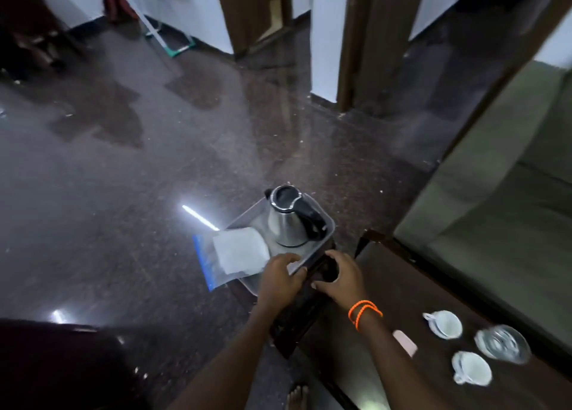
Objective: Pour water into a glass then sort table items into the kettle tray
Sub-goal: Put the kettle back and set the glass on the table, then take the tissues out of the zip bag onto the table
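At frame centre, the kettle (289,220) stands in the tray (328,224), a bag (235,256) overhanging its left edge. Lower right, two cups (444,324) (472,368) flank a glass (503,344) on the table (411,285).

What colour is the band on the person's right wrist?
Orange, a thin doubled band; the head view shows it clearly.

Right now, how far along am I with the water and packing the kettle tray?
Done: the glass seems to hold water, and the kettle and zip bag sit in the tray. In hand: your left hand grips the tray's near edge, your right hand a dark object beside it. Left: two white cups on the table.
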`<state>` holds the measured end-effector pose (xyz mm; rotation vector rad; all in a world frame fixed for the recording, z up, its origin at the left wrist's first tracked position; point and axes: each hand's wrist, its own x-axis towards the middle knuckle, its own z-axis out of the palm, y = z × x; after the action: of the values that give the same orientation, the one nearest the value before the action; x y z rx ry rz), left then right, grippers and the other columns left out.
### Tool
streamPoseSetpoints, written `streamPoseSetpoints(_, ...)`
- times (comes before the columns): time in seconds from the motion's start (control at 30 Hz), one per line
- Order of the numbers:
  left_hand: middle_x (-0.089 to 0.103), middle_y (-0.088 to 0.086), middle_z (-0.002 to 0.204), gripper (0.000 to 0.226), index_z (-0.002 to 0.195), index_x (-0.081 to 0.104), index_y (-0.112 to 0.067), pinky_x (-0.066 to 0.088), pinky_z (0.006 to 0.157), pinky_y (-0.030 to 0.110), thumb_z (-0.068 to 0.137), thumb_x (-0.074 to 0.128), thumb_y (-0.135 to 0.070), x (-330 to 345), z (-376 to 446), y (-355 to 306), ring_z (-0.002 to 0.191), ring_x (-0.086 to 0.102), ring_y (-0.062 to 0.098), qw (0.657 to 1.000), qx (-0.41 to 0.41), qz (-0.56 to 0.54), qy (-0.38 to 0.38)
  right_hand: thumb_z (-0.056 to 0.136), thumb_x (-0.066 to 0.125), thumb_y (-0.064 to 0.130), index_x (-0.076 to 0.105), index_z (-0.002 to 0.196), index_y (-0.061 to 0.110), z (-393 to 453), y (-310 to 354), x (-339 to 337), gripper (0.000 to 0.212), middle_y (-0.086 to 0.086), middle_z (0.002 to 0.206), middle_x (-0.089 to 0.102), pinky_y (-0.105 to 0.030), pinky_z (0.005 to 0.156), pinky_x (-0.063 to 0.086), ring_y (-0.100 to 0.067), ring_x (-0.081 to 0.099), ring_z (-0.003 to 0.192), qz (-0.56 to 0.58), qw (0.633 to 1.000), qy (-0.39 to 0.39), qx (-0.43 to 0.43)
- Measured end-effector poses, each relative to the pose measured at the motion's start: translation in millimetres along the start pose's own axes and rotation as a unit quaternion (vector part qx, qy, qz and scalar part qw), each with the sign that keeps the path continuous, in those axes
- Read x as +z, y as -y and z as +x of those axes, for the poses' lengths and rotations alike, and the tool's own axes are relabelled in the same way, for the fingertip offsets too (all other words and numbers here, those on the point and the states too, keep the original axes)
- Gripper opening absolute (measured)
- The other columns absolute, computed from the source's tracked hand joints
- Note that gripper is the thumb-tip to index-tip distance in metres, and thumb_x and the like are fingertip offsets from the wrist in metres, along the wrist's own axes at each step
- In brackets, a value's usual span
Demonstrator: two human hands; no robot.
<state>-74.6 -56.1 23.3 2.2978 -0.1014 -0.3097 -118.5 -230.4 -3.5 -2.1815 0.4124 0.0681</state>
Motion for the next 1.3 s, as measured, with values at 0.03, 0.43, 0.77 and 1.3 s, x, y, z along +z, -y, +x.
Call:
streamPoseSetpoints(0.03, 0.075, -0.001, 0.112, 0.039, 0.113, 0.076, -0.021, 0.056, 0.093, 0.041, 0.079, 0.071, -0.041, -13.7, 2.5, 15.5, 0.107, 0.066, 0.017, 1.000, -0.019, -0.006, -0.017, 0.051, 0.093, 0.031, 0.061, 0.127, 0.018, 6.4, 11.3, 18.7, 0.083, -0.002, 0.125, 0.060, -0.027, 0.101, 0.042, -0.018, 0.055, 0.118, 0.004, 1.000, 0.018, -0.006)
streamPoseSetpoints(0.43, 0.069, 0.011, 0.119, 0.040, 0.118, 0.071, -0.009, 0.046, 0.098, 0.036, 0.082, 0.073, -0.025, -94.6, 47.7, 149.9, 0.115, 0.059, 0.030, 0.973, -0.143, 0.021, -0.179, 0.074, 0.074, 0.024, 0.047, 0.143, 0.017, 57.7, 90.9, 193.5, 0.075, -0.005, 0.143, 0.050, -0.032, 0.109, 0.039, -0.024, 0.047, 0.132, -0.051, 0.975, 0.209, -0.049)
streamPoseSetpoints(0.77, 0.078, 0.005, 0.090, 0.026, 0.105, 0.078, -0.011, 0.062, 0.082, 0.045, 0.082, 0.071, -0.022, -104.0, 82.9, 180.0, 0.085, 0.074, 0.026, 0.935, -0.265, -0.155, -0.179, 0.074, 0.070, 0.018, 0.064, 0.126, 0.017, 78.6, 90.1, 227.2, 0.052, -0.005, 0.124, 0.067, -0.032, 0.100, 0.049, -0.022, 0.061, 0.115, 0.009, 0.981, 0.195, 0.004)
streamPoseSetpoints(1.3, 0.065, 0.007, 0.068, 0.070, 0.123, 0.063, -0.021, 0.063, 0.081, 0.045, 0.065, 0.095, 0.000, -111.4, 60.2, 29.5, 0.071, 0.072, 0.021, 0.897, -0.201, -0.395, -0.005, 0.084, 0.058, 0.014, 0.059, 0.069, 0.005, 84.9, 169.8, 56.6, 0.017, -0.018, 0.069, 0.066, -0.047, 0.066, 0.053, -0.027, 0.061, 0.065, 0.026, 0.999, 0.026, 0.024)
